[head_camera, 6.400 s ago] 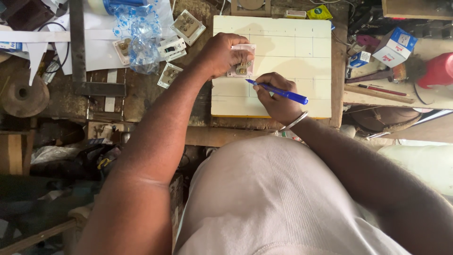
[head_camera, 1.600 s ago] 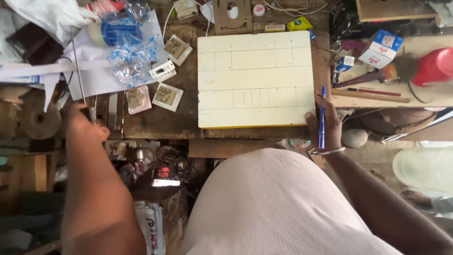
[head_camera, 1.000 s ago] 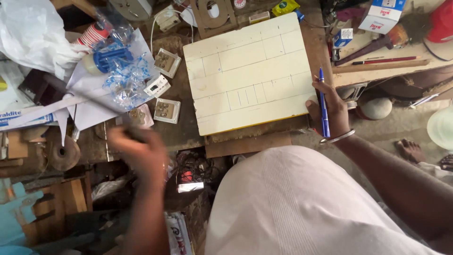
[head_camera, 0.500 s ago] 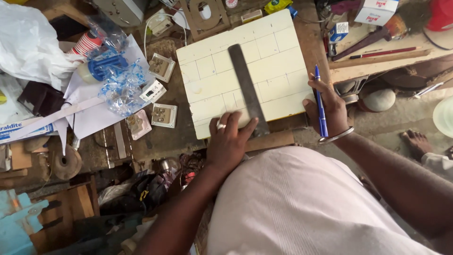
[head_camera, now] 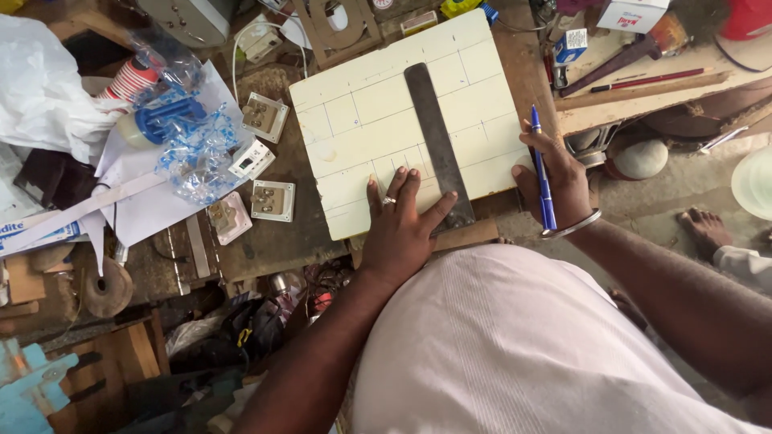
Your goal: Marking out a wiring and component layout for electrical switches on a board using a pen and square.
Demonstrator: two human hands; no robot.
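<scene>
A cream board (head_camera: 378, 120) ruled with pencil lines lies on the cluttered workbench. A dark metal ruler (head_camera: 437, 137) lies lengthwise across it. My left hand (head_camera: 400, 227) rests flat on the board's near edge, fingers spread, thumb touching the ruler's lower end. A ring shows on one finger. My right hand (head_camera: 557, 185) sits at the board's right edge and holds a blue pen (head_camera: 541, 169) pointing away from me. A metal bangle circles that wrist.
Several switch and socket plates (head_camera: 272, 199) lie left of the board beside crumpled clear plastic (head_camera: 193, 145) and papers. Small boxes, a red pencil (head_camera: 643, 79) and wood strips sit at the right. A wooden cut-out frame (head_camera: 331, 30) lies beyond the board. A bare foot (head_camera: 704, 229) shows far right.
My left hand reached to the left side of the bench, came back with the metal ruler and laid it on the board. It now presses flat. The right hand kept the pen.
</scene>
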